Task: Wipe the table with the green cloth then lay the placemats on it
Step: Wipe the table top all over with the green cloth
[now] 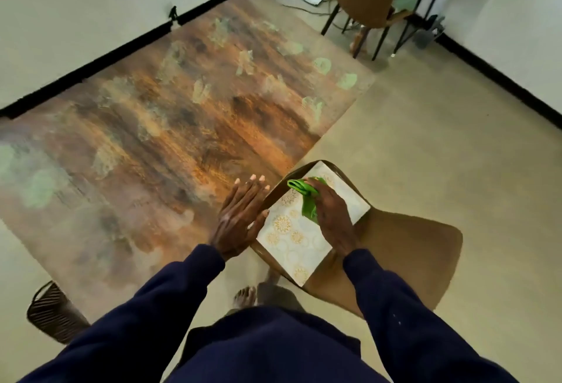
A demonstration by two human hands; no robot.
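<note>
Progress first: I judge it early or mid-way. Placemats (292, 236) lie stacked on the seat of the near chair (410, 248), just right of the table (170, 115), so laying isn't done. R hand (331, 212) has fingers curled round the green cloth (305, 197), which is bunched on top of the stack, not on the table. I can't tell whether wiping is finished or not begun; the tabletop shows pale patches, prob. its print. L hand (240, 215) is flat, fingers straight, holding nothing, at the stack's left edge, contact unclear. Left at least: mats onto table.
</note>
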